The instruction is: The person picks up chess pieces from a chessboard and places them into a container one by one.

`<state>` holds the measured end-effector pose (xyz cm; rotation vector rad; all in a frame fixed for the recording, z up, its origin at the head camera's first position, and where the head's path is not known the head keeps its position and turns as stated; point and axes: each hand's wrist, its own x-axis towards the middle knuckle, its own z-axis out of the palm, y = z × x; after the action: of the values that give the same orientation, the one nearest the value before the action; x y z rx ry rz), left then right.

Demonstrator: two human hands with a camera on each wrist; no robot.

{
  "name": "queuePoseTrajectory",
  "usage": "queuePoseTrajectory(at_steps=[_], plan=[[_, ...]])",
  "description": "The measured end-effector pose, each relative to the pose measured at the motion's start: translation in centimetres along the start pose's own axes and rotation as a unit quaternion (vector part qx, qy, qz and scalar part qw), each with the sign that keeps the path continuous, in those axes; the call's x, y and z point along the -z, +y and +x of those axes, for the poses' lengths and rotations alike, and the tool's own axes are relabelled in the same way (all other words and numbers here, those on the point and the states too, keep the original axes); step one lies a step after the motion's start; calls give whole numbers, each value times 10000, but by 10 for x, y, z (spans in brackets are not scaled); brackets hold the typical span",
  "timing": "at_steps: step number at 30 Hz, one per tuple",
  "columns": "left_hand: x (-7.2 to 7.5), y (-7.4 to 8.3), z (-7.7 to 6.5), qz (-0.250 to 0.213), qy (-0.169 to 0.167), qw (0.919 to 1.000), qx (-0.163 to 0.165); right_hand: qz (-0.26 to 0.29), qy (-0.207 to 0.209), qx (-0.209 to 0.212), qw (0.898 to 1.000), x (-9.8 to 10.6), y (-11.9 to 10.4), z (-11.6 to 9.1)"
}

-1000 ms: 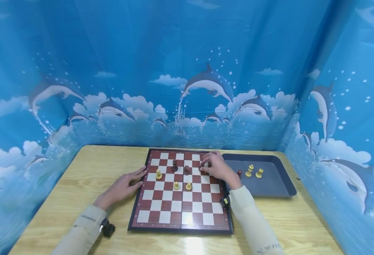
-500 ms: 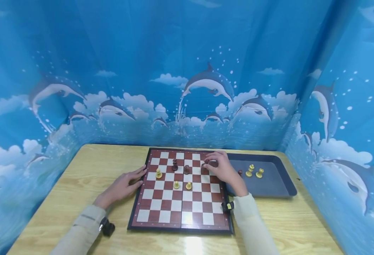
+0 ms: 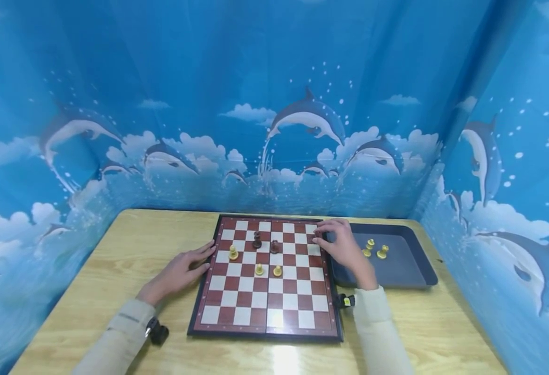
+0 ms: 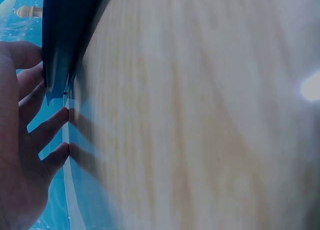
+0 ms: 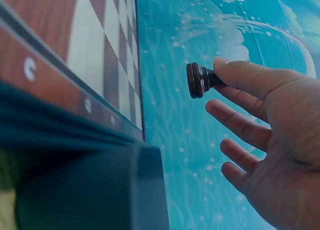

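A brown-and-white chessboard (image 3: 242, 316) lies on the table. My right hand (image 3: 345, 249) pinches a dark chess piece (image 5: 198, 80) between thumb and fingertips. In the right wrist view its round base is held clear of the board, while its top is hidden in the fingers. The hand is over the board's back right edge, beside the tray. My left hand (image 3: 180, 268) rests against the board's left edge with its fingers spread. Two dark pieces, one (image 3: 257, 240) taller than the other (image 3: 275, 247), stand on the board near a light piece (image 3: 233, 253) and two light pawns (image 3: 259, 269).
A dark grey tray (image 3: 410, 271) stands right of the board, with two light chess pieces (image 3: 383, 252) in it. My right forearm passes in front of its left part. The wooden table (image 3: 115, 255) meets a blue dolphin-print curtain (image 3: 199, 192) at the back and right.
My right hand has moved right, carrying the dark piece from a back right square to the board's edge by the tray. A dark piece in the tray is now hidden. The left hand stays put.
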<state>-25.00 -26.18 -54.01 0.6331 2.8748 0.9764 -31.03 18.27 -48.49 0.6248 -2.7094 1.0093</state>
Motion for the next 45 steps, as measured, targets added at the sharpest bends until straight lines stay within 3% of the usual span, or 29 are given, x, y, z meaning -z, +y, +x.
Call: queuePoseTrajectory(at_steps=[7,20,29,35,45], plan=[[1,0,2,79,-18,10000,-50,-17,382,82,9992,18,11,-6],[-1,0,-1,100,-25,9999,39,68,620,-725,9954,49,27,-21],[0,2,2,26,-61,10000,68,9,1012,-568,9932,64,41,-31],[0,3,2,-9,9,10000,-74,-73,1115,-697,9913,71,49,-35],[0,1,2,-16,-28,10000,-42,-223,1271,-760,9887,83,58,-44]])
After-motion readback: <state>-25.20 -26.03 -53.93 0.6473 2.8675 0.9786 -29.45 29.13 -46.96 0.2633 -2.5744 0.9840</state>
